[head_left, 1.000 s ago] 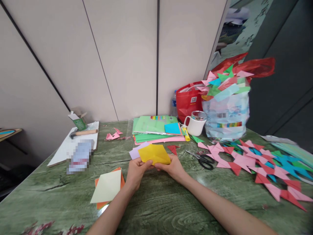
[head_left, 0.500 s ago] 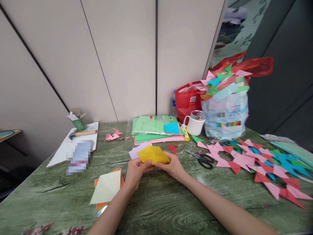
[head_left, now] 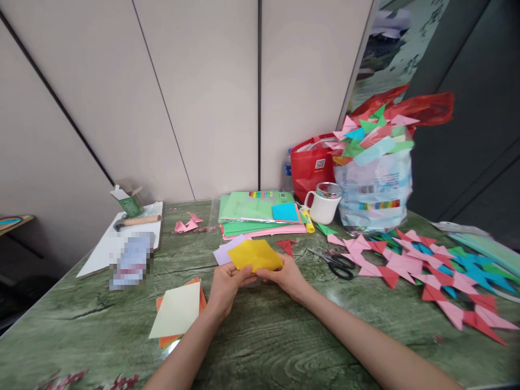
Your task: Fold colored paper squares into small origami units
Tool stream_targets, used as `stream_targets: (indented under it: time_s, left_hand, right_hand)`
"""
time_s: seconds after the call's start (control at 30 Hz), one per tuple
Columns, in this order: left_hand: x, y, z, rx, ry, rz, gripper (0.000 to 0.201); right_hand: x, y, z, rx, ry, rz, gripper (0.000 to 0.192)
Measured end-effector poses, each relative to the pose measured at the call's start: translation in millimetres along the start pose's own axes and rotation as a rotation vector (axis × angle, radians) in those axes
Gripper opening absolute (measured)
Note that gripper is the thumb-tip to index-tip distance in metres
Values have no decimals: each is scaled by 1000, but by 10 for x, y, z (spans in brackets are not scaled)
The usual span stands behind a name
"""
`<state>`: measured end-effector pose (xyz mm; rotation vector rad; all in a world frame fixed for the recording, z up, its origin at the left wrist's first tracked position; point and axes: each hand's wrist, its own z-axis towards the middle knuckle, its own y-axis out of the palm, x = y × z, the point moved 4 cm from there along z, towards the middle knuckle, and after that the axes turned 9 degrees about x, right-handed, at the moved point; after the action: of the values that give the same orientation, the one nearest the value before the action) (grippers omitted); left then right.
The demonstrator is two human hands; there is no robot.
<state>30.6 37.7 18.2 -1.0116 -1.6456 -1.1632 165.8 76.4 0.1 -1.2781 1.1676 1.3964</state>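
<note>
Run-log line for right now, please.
left hand: holding yellow paper | right hand: holding yellow paper | scissors: on table, unheld

A green table (head_left: 252, 346) is spreading across the lower half of the frame, its top showing wood grain and, at lower left, flower prints (head_left: 67, 377). A white board (head_left: 99, 254) is lying at middle left. A paper pile (head_left: 174, 311), pale sheet uppermost, is resting at lower left of centre. Pink pieces (head_left: 184, 226) are lying left of centre, near a paper stack (head_left: 244, 230) at centre. Right of centre, a mug (head_left: 325, 210) is standing just beside a plastic bag (head_left: 371, 200). Below them, scissors (head_left: 341, 266) are lying, their blades pointing towards a red piece (head_left: 286, 247). Folded shapes (head_left: 406, 265) are sprawling across the lower right.
</note>
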Motion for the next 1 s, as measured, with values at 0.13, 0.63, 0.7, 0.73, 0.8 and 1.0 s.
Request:
stream_targets:
  time_s: [0.13, 0.63, 0.7, 0.73, 0.8, 1.0]
  left_hand:
    - [-12, 2, 8, -10, 7, -8, 31]
    - [-91, 3, 0, 15, 25, 11, 27]
    - [-85, 0, 7, 18, 3, -18, 30]
    - [-78, 0, 8, 16, -6, -29, 31]
    - [-59, 1, 9, 11, -15, -41, 32]
    - [-12, -22, 16, 30, 6, -48, 31]
  right_hand:
    - [20, -2, 9, 7, 10, -10, 36]
    - [0, 44, -36, 44, -24, -93, 20]
    - [26, 37, -17, 35, -36, -79, 20]
    - [36, 35, -9, 28, -43, -70, 20]
    - [43, 33, -3, 14, -47, -44, 20]
    - [22, 32, 3, -11, 61, 105, 26]
